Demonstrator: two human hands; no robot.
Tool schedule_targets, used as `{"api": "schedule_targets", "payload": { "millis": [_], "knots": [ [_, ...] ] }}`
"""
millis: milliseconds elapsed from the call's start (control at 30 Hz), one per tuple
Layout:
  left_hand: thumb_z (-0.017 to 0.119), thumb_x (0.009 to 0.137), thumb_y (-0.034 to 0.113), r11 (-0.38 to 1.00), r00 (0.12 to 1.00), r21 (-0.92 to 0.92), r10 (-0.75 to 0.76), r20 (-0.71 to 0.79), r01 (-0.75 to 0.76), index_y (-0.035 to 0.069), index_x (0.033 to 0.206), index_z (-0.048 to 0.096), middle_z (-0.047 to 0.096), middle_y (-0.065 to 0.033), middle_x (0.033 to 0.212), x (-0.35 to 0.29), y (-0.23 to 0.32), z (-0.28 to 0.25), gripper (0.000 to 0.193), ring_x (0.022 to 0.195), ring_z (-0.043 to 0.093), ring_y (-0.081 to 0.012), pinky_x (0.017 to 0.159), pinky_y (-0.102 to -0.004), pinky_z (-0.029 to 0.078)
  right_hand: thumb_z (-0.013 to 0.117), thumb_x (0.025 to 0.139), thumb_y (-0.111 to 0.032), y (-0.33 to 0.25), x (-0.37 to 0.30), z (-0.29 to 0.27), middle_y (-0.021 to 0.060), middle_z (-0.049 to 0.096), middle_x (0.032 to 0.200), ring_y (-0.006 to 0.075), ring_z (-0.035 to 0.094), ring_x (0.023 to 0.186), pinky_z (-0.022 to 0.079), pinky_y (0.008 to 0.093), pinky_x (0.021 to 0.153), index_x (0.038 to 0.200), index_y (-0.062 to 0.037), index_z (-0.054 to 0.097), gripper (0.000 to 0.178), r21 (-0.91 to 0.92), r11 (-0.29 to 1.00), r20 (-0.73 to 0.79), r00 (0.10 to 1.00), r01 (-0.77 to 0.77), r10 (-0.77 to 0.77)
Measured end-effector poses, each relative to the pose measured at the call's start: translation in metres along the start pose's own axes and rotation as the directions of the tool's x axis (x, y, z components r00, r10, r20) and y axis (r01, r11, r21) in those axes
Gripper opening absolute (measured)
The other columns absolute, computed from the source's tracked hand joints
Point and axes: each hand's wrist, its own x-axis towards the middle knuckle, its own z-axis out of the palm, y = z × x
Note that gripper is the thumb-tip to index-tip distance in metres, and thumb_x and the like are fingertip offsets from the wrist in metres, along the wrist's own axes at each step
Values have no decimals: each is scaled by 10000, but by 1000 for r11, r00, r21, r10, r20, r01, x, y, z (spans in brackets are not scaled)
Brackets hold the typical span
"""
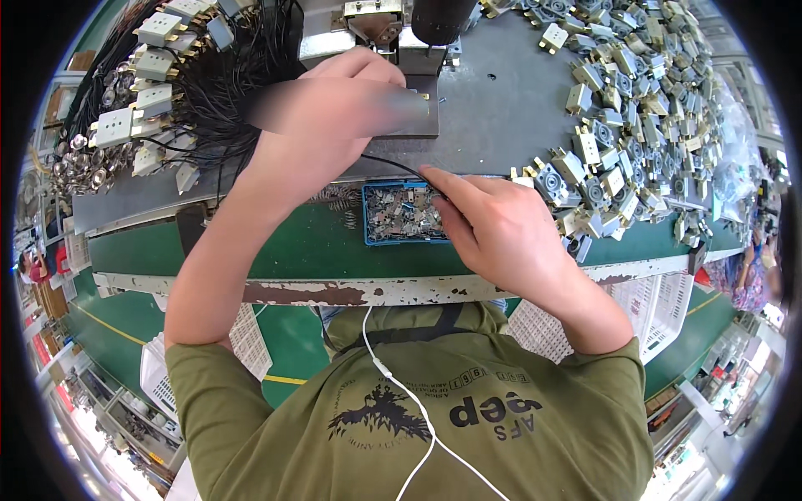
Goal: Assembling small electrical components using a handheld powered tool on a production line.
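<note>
My left hand (330,100) is bent over the metal base of a bench press (376,25). Its fingers look curled, but a blurred patch covers part of the hand and what it holds is hidden. A thin black cable (388,161) runs from beneath this hand to my right hand (505,221), whose thumb and forefinger pinch it. Just left of the right fingertips, and partly under them, lies a blue tray (365,219) full of small metal pieces.
Black cables (221,100) with pale plug bodies (154,65) are heaped at the left, beside shiny round metal parts (79,165). A large pile of grey plug pieces (614,125) spreads over the right. A dark cylinder (440,18) overhangs the press; loose springs (341,199) lie by the tray.
</note>
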Motion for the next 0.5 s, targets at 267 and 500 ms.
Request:
{"api": "schedule_targets", "payload": {
  "millis": [267, 500],
  "knots": [
    [733, 862, 173, 986, 935, -148, 126, 330, -81, 94, 1079, 676, 626, -80, 879, -37, 14, -38, 238, 880, 650, -300, 762, -401, 536, 710, 937, -114, 6, 29, -24, 95, 699, 749, 255, 682, 638, 524, 366, 580, 1222, -86, 717, 286, 100, 994, 292, 956, -33, 2],
    [693, 821, 98, 999, 942, -42, 31, 333, -18, 102, 1048, 670, 664, -66, 861, -51, -1, -45, 227, 837, 683, -276, 722, -399, 539, 678, 955, 13, 28, 34, -21, 114, 716, 1215, 167, 702, 1047, 564, 311, 929, 1443, -43, 588, 499, 587, 771, 342, 939, -248, 41]
  ]
}}
